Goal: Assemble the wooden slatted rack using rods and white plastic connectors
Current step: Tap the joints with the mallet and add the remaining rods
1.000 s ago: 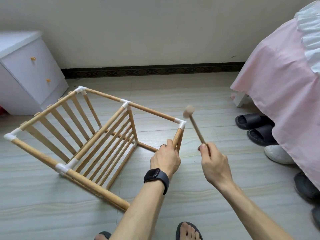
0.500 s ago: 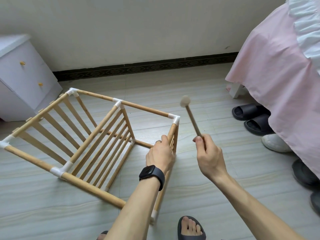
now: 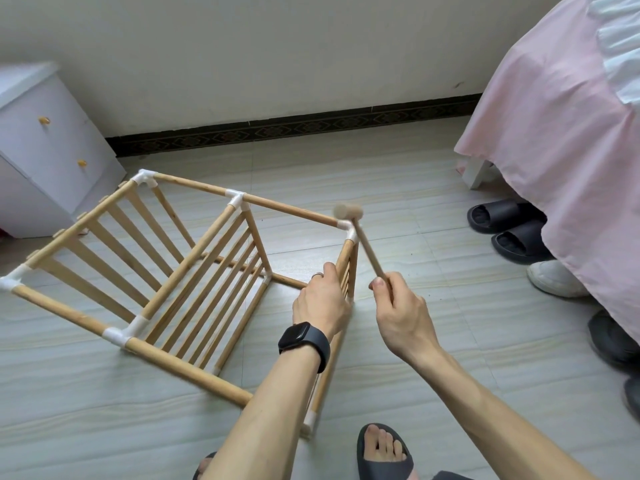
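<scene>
Pale wooden slatted rack (image 3: 194,271) on tiled floor (image 3: 415,188), centre-left of frame: judged light, stiff, loose-jointed, best held by rods; left grip (image 3: 322,303) closed round right upright rod (image 3: 350,261), right grip (image 3: 401,313) wrapped round small wooden mallet (image 3: 370,252) at white plastic corner connector (image 3: 347,227).

— Bright enough?
— Yes. Soft, even daylight, and I can't tell which side it comes from. Shadows are faint; it is dark only under the bed (image 3: 554,133), round the slippers (image 3: 502,216).
— Any glare?
— A mild sheen on the floor (image 3: 415,188), and the bed's white frill is nearly washed out.
— Sharp?
— The rack (image 3: 187,261), the left hand (image 3: 322,303) and the right hand (image 3: 401,317) are crisp. The mallet (image 3: 348,212) head is motion-blurred.
— And the edges?
— There's wide-angle bend: the skirting (image 3: 294,128) curves and the cabinet (image 3: 52,150) leans.
</scene>
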